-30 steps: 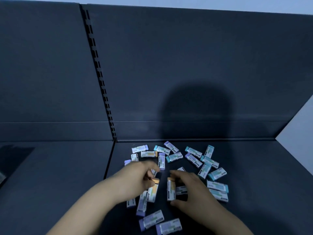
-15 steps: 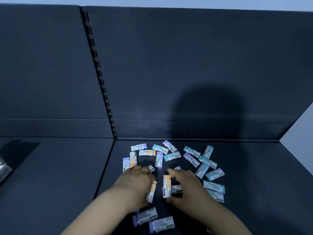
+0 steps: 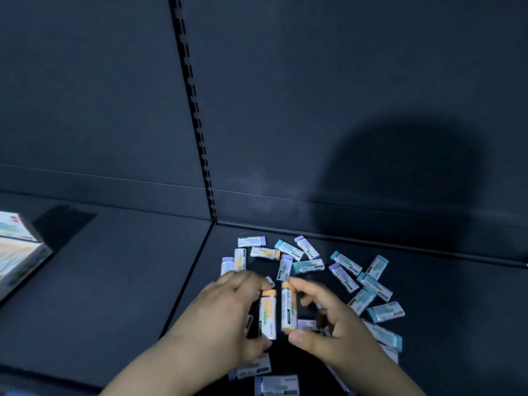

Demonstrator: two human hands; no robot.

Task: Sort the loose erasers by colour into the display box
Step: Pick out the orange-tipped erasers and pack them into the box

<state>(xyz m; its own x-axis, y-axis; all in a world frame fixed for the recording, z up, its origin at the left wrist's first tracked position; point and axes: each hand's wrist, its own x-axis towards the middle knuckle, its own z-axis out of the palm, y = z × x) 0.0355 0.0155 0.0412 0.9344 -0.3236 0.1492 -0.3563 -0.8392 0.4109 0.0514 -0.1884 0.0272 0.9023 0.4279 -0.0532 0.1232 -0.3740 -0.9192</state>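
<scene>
Erasers [image 3: 308, 265] lie loose on the dark shelf [image 3: 457, 324] in front of you. Each has a white sleeve with a purple, teal or orange end, and most are spread between your hands and the back panel [image 3: 314, 110].

Your left hand [image 3: 225, 312] pinches the first orange eraser [image 3: 268, 314] lengthwise, with curled fingertips at its orange end and the thumb at its near end. Your right hand [image 3: 334, 330] pinches the second orange eraser [image 3: 288, 307] the same way, with the forefinger on the orange tip and the thumb under the white end. The two held erasers point away from you, side by side and nearly parallel, with a narrow gap between them.

Two more orange-ended erasers [image 3: 265, 252] lie just beyond your left fingers. A teal cluster [image 3: 374, 285] lies to your right, and two purple-ended ones [image 3: 277, 384] lie near your wrists.

The display box [image 3: 17, 252] stands at the far left edge on the neighbouring shelf section, well apart from the pile. It is cut off by the frame and blurred, so you cannot tell what it holds.
</scene>
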